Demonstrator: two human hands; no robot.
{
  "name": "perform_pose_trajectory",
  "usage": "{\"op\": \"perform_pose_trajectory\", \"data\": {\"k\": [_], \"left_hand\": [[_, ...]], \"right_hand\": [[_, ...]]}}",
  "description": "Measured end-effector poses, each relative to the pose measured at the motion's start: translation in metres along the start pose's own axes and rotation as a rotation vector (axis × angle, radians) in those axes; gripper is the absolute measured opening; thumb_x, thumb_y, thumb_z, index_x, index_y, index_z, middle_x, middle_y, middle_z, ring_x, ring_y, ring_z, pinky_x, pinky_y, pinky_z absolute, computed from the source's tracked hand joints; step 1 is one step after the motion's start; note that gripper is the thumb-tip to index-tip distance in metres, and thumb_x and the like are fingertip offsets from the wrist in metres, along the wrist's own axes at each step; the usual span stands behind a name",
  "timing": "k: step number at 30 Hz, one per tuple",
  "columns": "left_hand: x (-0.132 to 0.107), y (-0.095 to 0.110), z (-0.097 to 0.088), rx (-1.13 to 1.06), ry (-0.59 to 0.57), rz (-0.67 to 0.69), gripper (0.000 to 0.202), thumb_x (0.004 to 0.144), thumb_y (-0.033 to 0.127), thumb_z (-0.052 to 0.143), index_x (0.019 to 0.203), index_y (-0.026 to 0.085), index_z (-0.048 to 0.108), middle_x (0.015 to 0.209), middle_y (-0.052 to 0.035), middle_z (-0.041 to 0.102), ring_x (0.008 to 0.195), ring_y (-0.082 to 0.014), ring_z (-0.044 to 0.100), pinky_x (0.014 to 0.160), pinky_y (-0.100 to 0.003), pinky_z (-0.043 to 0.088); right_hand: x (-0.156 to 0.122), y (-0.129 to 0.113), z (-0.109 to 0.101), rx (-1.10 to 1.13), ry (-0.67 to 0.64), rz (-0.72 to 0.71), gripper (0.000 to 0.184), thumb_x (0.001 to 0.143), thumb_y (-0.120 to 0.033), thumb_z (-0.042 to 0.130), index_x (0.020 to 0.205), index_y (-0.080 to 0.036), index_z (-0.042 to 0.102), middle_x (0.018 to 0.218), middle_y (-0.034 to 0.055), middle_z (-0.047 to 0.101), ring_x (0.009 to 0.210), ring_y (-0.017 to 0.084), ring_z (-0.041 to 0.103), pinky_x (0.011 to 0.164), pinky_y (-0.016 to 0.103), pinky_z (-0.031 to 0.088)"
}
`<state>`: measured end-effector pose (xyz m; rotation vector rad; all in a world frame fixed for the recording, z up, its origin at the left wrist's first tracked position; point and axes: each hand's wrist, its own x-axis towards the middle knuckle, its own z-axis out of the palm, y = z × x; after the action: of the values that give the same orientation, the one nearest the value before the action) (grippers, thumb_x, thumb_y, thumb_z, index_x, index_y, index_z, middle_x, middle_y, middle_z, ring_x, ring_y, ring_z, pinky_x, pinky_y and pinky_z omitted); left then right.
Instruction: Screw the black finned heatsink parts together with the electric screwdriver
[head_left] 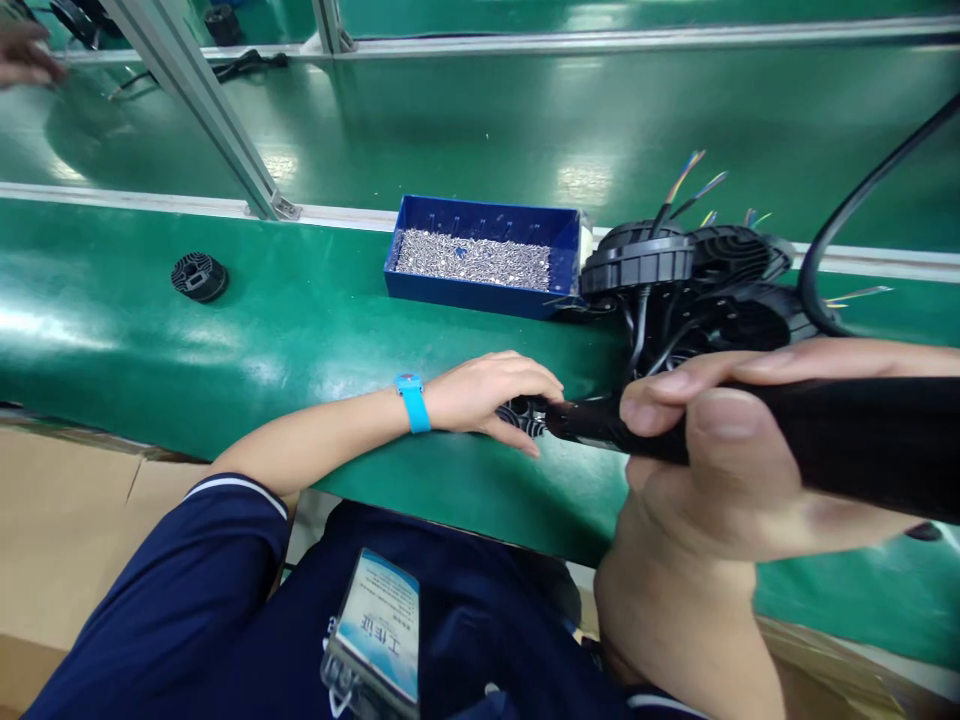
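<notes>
My left hand (491, 395) rests on the green belt (300, 330), fingers curled over a small black finned part (525, 415) and holding it down. A blue band is on that wrist. Close to the camera, my right hand (720, 450) is wrapped round a black electric screwdriver (825, 430). The screwdriver's tip points left and meets the finned part under my left fingers.
A blue tray (484, 255) of small silver screws sits behind my left hand. A heap of black finned housings with coloured wires (697, 270) lies right of it. One lone black part (199, 277) sits far left. Another person's hand (26, 55) shows top left.
</notes>
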<state>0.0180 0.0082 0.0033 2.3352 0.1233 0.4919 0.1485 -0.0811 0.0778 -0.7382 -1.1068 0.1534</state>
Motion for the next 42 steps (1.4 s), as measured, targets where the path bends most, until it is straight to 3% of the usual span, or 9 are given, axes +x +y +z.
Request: {"op": "perform_pose_trajectory", "data": {"k": [5, 22, 27, 29, 31, 34, 37, 39, 42], "left_hand": [[0.005, -0.002, -0.001, 0.009, -0.046, -0.026, 0.049, 0.076, 0.045, 0.084, 0.111, 0.016, 0.066, 0.122, -0.0129, 0.068, 0.118, -0.0278, 0.062, 0.105, -0.040, 0.043], [0.003, -0.001, 0.000, 0.019, -0.055, -0.048, 0.047, 0.079, 0.044, 0.080, 0.113, 0.016, 0.065, 0.123, -0.0126, 0.067, 0.117, -0.0279, 0.060, 0.103, -0.039, 0.041], [0.003, 0.003, 0.001, 0.038, -0.096, -0.055, 0.053, 0.077, 0.047, 0.082, 0.116, 0.016, 0.065, 0.125, -0.0128, 0.067, 0.120, -0.0278, 0.060, 0.106, -0.039, 0.042], [0.003, 0.006, -0.012, 0.053, -0.123, -0.029, 0.055, 0.076, 0.049, 0.083, 0.118, 0.017, 0.066, 0.126, -0.0122, 0.066, 0.120, -0.0271, 0.060, 0.106, -0.038, 0.044], [0.007, 0.005, -0.037, 0.120, -0.065, -0.051, 0.050, 0.079, 0.049, 0.079, 0.116, 0.018, 0.068, 0.123, -0.0105, 0.068, 0.118, -0.0246, 0.061, 0.105, -0.036, 0.045], [0.020, -0.006, -0.088, 0.432, 0.106, -0.324, 0.030, 0.096, 0.042, 0.062, 0.110, 0.018, 0.073, 0.113, -0.0088, 0.070, 0.112, -0.0226, 0.063, 0.103, -0.036, 0.046], [0.038, -0.030, -0.127, 0.646, 0.087, -0.551, 0.024, 0.094, 0.031, 0.064, 0.107, 0.015, 0.076, 0.106, -0.0109, 0.072, 0.106, -0.0267, 0.065, 0.097, -0.040, 0.049], [0.049, -0.047, -0.137, 0.638, -0.006, -0.589, 0.024, 0.081, 0.024, 0.079, 0.104, 0.016, 0.078, 0.097, -0.0084, 0.074, 0.097, -0.0258, 0.068, 0.090, -0.037, 0.051], [0.060, -0.066, -0.134, 0.598, -0.125, -0.618, 0.021, 0.068, 0.015, 0.085, 0.087, 0.019, 0.080, 0.080, -0.0029, 0.075, 0.079, -0.0201, 0.069, 0.077, -0.029, 0.052]], "right_hand": [[0.001, 0.001, 0.003, 0.001, -0.118, 0.008, 0.022, 0.081, -0.005, 0.072, 0.100, -0.014, 0.068, 0.076, -0.0001, 0.063, 0.058, 0.011, 0.062, 0.047, 0.025, 0.048], [-0.001, 0.004, 0.002, -0.027, -0.090, 0.039, 0.017, 0.081, -0.010, 0.072, 0.097, -0.016, 0.069, 0.076, -0.0015, 0.062, 0.056, 0.011, 0.061, 0.046, 0.025, 0.048], [-0.002, 0.002, -0.004, 0.058, -0.174, 0.101, 0.028, 0.079, -0.006, 0.072, 0.103, -0.019, 0.070, 0.080, -0.0002, 0.065, 0.056, 0.011, 0.060, 0.047, 0.027, 0.049], [-0.002, 0.000, -0.007, 0.051, -0.217, 0.128, 0.029, 0.078, -0.006, 0.073, 0.103, -0.020, 0.071, 0.083, 0.0015, 0.067, 0.057, 0.013, 0.061, 0.046, 0.028, 0.049], [-0.002, -0.002, -0.008, 0.025, -0.235, 0.161, 0.029, 0.077, -0.009, 0.074, 0.103, -0.022, 0.071, 0.084, 0.0023, 0.067, 0.060, 0.015, 0.063, 0.048, 0.030, 0.051], [-0.002, -0.004, -0.007, 0.034, -0.232, 0.202, 0.029, 0.076, -0.010, 0.075, 0.101, -0.024, 0.071, 0.082, 0.0013, 0.067, 0.064, 0.017, 0.065, 0.051, 0.031, 0.054], [-0.002, -0.004, -0.008, 0.052, -0.227, 0.211, 0.029, 0.075, -0.010, 0.076, 0.099, -0.025, 0.072, 0.080, 0.0011, 0.066, 0.063, 0.017, 0.065, 0.050, 0.031, 0.055], [-0.002, -0.004, -0.009, 0.064, -0.225, 0.223, 0.029, 0.073, -0.010, 0.076, 0.098, -0.025, 0.073, 0.079, 0.0016, 0.066, 0.062, 0.018, 0.065, 0.047, 0.031, 0.054], [-0.001, -0.002, -0.012, 0.101, -0.237, 0.234, 0.030, 0.073, -0.010, 0.076, 0.097, -0.026, 0.074, 0.078, 0.0023, 0.066, 0.058, 0.018, 0.063, 0.040, 0.030, 0.051]]}}
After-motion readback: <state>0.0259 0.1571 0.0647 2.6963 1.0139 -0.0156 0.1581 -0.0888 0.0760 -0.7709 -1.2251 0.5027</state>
